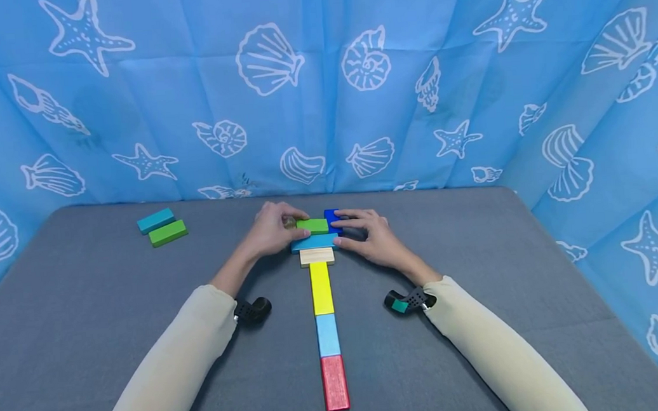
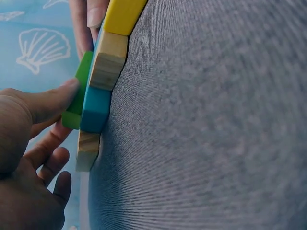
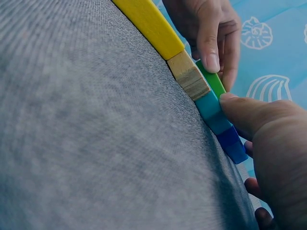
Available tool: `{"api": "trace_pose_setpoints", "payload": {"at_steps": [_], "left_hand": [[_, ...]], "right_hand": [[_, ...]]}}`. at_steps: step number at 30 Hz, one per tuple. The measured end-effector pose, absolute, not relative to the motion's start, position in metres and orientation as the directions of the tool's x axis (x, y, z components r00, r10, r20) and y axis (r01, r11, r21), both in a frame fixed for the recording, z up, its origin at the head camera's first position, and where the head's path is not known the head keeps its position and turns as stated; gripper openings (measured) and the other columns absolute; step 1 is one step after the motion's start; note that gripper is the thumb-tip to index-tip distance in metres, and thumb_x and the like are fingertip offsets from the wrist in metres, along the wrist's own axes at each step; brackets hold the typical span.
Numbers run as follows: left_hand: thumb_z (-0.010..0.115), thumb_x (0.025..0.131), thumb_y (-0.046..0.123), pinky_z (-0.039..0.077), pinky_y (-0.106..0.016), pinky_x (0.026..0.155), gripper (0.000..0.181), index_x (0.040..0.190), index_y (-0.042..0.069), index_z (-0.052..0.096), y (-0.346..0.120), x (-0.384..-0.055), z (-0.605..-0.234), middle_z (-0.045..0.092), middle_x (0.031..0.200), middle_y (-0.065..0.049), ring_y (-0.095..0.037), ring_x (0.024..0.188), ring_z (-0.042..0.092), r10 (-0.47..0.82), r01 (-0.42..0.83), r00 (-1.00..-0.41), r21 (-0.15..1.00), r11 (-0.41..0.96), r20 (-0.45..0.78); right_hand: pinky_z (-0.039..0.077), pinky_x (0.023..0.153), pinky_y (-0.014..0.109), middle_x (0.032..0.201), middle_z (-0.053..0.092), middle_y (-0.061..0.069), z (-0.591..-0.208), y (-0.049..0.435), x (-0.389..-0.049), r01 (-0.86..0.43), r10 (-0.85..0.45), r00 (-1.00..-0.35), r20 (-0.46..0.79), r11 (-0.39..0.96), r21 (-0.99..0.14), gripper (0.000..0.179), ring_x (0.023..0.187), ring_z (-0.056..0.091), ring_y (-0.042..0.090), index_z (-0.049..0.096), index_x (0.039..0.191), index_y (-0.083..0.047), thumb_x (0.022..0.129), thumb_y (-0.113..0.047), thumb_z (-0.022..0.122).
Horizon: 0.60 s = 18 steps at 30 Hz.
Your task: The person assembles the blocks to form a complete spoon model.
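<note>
My left hand (image 1: pixel 274 230) pinches a bright green block (image 1: pixel 312 226) between thumb and fingers. That block lies just beyond a teal block (image 1: pixel 314 243) set crosswise; whether it rests on the pieces beneath is hard to tell. At its left end, a plain wooden block (image 2: pixel 88 152) is mostly covered by the left hand. A dark blue block (image 1: pixel 333 220) sits at its right end. Over the dark blue block reach the extended fingers of my right hand (image 1: pixel 369 236), its thumb at the teal block's right end. Another plain wooden block (image 1: pixel 316 256) touches the teal block's near side.
A yellow block (image 1: pixel 321 289), a light blue block (image 1: pixel 328 335) and a red block (image 1: pixel 335 383) run end to end toward me. At the back left lie a teal block (image 1: pixel 155 221) and a green block (image 1: pixel 168 233). A blue shell-print curtain (image 1: pixel 322 104) hangs behind the grey table (image 1: pixel 87 350).
</note>
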<state>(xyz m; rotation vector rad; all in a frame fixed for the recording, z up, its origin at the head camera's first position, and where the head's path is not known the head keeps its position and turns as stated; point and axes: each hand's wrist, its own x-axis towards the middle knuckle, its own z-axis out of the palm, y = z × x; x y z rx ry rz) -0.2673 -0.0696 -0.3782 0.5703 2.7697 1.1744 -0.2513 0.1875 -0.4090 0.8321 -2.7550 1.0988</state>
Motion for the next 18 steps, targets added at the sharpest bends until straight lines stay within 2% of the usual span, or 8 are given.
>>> {"api": "trace_pose_setpoints", "payload": {"at_steps": [8,18], "left_hand": [[0.078,0.092,0.020,0.042,-0.050,0.098,0.033,0.122,0.010,0.074,-0.0697,-0.2696,-0.3790,0.069,0.124,-0.009,-0.027,0.111,0.058,0.368,0.295,-0.928,0.714,0.634,0.056],[0.079,0.091,0.021,0.037,-0.050,0.100,0.033,0.122,0.010,0.074,-0.0698,-0.2701,-0.3811,0.069,0.123,-0.009,-0.026,0.108,0.058,0.361,0.289,-0.930,0.729,0.621,0.061]], "right_hand": [[0.024,0.104,0.058,0.150,0.052,0.008,-0.4085,0.1873,-0.2510,-0.491,-0.452,-0.860,0.237,0.604,-0.628,0.040,0.135,0.039,0.033,0.069,0.132,-0.014,0.094,-0.027,0.075],[0.023,0.105,0.060,0.150,0.052,0.008,-0.4087,0.1865,-0.2505,-0.485,-0.442,-0.864,0.242,0.599,-0.637,0.041,0.135,0.040,0.035,0.070,0.132,-0.013,0.093,-0.026,0.076]]}}
